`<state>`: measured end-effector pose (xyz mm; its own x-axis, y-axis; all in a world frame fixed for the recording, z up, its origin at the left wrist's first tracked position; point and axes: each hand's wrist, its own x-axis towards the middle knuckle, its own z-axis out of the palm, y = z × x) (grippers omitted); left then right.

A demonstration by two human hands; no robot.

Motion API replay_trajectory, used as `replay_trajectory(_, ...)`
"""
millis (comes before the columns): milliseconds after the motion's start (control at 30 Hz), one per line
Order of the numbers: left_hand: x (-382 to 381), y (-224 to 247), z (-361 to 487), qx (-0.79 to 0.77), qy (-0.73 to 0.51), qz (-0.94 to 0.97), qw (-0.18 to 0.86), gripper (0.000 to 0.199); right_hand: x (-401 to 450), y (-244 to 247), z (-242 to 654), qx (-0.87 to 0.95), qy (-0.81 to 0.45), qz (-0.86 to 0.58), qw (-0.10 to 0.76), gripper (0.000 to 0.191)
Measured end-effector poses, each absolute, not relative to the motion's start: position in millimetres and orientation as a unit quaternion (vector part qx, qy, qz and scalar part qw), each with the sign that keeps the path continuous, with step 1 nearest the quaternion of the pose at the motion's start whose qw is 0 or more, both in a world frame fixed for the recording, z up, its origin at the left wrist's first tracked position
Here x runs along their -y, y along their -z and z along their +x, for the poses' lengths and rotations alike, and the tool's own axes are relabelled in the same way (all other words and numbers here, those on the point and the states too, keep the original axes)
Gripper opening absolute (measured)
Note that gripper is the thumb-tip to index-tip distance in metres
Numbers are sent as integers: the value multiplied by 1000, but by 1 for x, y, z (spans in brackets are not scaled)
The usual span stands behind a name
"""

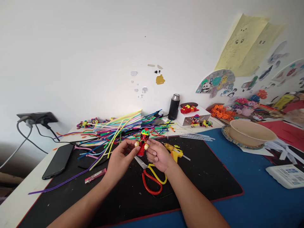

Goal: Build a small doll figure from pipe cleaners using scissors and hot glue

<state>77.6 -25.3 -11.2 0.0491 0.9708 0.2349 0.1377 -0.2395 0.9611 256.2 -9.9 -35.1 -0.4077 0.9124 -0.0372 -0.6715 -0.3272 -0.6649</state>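
Between my two hands, above the black mat [199, 186], I hold a small pipe-cleaner figure [143, 141] with a red body, a green and yellow band on its head and pale round feet. The fingers of my left hand [123, 156] pinch its left side. My right hand [159, 154] grips its right side, with the fingers curled in. Just below lie scissors [152, 183] with one red and one yellow handle loop. Partly behind my right wrist is a yellow glue gun [176, 153].
Pipe cleaners [118, 126] in many colours pile up along the wall. A phone [58, 161] and a pink cutter [95, 176] lie at left. A black thermos [174, 107], white box [193, 117] and beige bowl [251, 133] stand at the back and right.
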Motion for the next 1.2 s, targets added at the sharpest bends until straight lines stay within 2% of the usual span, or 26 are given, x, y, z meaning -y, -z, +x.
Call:
replay_trajectory(567,26,19,78,-497,-471,618,386,38,9,35,256,289,-783,-216,506,43)
replay_trajectory(1200,32,16,85,-492,-496,612,370,34,9,36,255,287,-784,-221,504,42)
